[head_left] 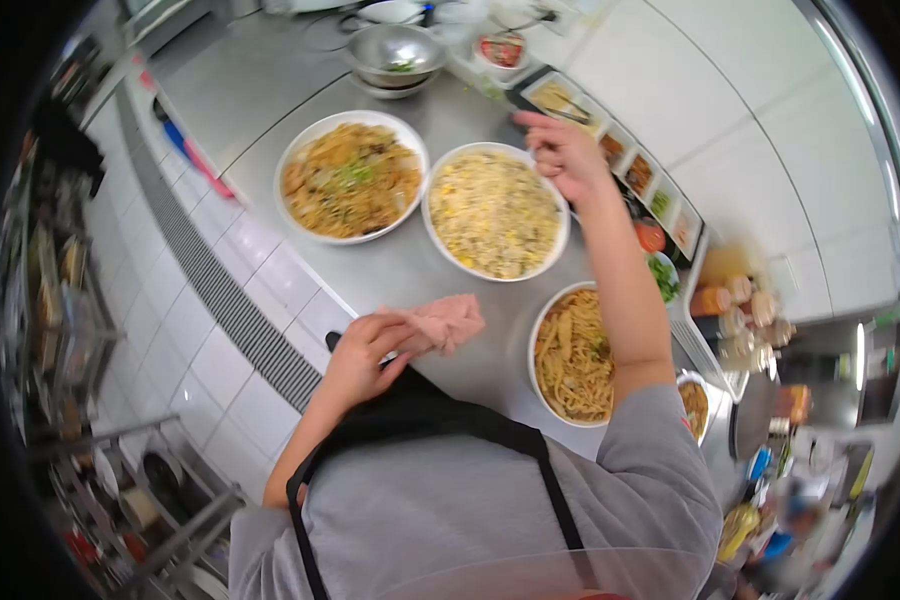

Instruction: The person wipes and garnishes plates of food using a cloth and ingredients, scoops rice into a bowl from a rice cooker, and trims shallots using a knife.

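A crumpled pink cloth (445, 322) is gripped in my left hand (365, 355), close to the front edge of the steel counter. My right hand (568, 160) reaches over the far edge of a white bowl (490, 277) filled with yellow-flecked fried rice (495, 212). Its index finger stretches toward the row of topping containers, the other fingers are partly curled, and I see nothing in it. To the left stands a bowl of fried noodles (350, 190) topped with chopped greens. Under my right forearm, another bowl holds thicker noodles (568, 355).
Metal bowls (395, 55) stand at the back of the counter (260, 95). Topping containers (638, 172) line the tiled wall, with sauce bottles (735, 300) farther right. A floor drain grate (210, 270) runs along the left, beside metal shelving (150, 470).
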{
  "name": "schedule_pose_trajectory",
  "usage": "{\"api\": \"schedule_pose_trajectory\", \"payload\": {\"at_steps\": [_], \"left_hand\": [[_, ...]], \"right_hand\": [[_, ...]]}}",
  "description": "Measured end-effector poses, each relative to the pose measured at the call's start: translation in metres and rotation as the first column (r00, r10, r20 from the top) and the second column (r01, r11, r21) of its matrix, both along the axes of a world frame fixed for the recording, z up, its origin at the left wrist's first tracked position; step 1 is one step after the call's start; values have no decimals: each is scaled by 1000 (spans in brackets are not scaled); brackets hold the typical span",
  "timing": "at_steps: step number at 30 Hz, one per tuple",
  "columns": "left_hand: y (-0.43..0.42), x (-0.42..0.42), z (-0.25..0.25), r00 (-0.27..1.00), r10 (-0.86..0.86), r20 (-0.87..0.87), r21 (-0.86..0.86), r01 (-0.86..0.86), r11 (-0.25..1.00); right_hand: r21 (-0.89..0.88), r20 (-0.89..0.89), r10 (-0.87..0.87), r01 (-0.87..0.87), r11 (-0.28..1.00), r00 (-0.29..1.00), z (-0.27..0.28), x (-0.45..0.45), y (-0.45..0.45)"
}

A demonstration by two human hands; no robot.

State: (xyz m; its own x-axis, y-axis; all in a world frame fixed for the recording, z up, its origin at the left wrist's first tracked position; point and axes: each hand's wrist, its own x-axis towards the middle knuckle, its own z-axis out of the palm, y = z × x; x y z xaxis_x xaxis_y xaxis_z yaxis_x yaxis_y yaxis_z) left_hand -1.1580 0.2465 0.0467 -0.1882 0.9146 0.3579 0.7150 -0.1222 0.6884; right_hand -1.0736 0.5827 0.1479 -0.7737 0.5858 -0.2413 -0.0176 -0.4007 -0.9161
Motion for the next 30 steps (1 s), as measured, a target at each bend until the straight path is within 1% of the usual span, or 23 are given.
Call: {"api": "schedule_pose_trajectory", "payload": {"at_steps": [1, 2, 3, 4, 5, 6, 7, 8, 9, 11, 13, 15, 16, 18, 19, 21, 22, 24, 25, 27, 28, 30], "left_hand": [[-1, -1, 0, 999, 43, 10, -14, -43, 999], [-2, -3, -1, 1000, -4, 11, -3, 5, 1000], [-5, -5, -2, 999, 46, -14, -29, -46, 999], [-6, -8, -3, 994, 101, -42, -52, -103, 993], [-6, -8, -2, 997, 70, -42, -44, -71, 996], [-7, -9, -1, 994, 92, -49, -74, -96, 993], [-4, -10, 0, 991, 123, -58, -101, -129, 987], [0, -11, 0, 992, 102, -79, -90, -109, 990], [6, -10, 3, 993, 90, -80, -85, -96, 992], [16, -5, 10, 994, 48, -96, -92, -57, 994], [26, -1, 14, 996, 21, -89, -95, -29, 995], [34, 4, 18, 994, -31, -107, -97, 20, 995], [37, 6, 19, 994, -29, -110, -107, 17, 994], [38, 8, 21, 987, -55, -151, -115, 38, 993], [35, 9, 22, 987, -48, -155, -128, 28, 991], [30, 9, 20, 994, -16, -111, -134, 1, 991], [26, 8, 17, 994, -9, -109, -142, -7, 990], [18, 4, 11, 987, 3, -158, -139, -26, 990], [15, 3, 9, 988, 3, -155, -142, -25, 990], [12, 1, 8, 988, 9, -154, -155, -33, 987], [12, 1, 8, 988, 7, -155, -148, -30, 989], [12, 2, 9, 987, 77, -139, -133, -96, 987]], "right_hand": [[-13, -75, -69, 69, 998, 995, 10, 32, 19], [107, -34, -226, 229, 968, 973, 20, 64, 38], [248, 20, -407, 389, 887, 913, 21, 97, 63], [449, 105, -494, 402, 798, 863, 21, 138, 93], [734, 228, -668, 326, 596, 708, 18, 168, 109], [920, 262, -825, 130, 371, 500, 13, 193, 122], [938, 342, -847, -95, 333, 407, 0, 217, 140], [895, 405, -866, -320, 309, 295, -16, 236, 152], [898, 400, -871, -314, 309, 285, -31, 244, 157], [696, 568, -814, -599, 397, 120, -54, 243, 157], [742, 404, -900, -634, 218, 163, -57, 218, 146], [829, 461, -829, -487, 275, 317, -33, 174, 129], [828, 469, -823, -485, 283, 321, -39, 161, 136], [646, 718, -651, -584, 492, 246, -47, 135, 149], [646, 725, -638, -576, 501, 258, -43, 132, 148], [484, 849, -505, -614, 623, 156, -22, 125, 145], [478, 853, -497, -620, 622, 159, -25, 130, 152], [596, 662, -740, -680, 427, 116, -24, 140, 161], [593, 665, -738, -682, 428, 114, -28, 143, 162], [569, 599, -786, -772, 283, 153, -21, 144, 148], [572, 593, -791, -770, 282, 151, -21, 143, 144], [587, 591, -788, -762, 274, 172, -25, 143, 141]]}}
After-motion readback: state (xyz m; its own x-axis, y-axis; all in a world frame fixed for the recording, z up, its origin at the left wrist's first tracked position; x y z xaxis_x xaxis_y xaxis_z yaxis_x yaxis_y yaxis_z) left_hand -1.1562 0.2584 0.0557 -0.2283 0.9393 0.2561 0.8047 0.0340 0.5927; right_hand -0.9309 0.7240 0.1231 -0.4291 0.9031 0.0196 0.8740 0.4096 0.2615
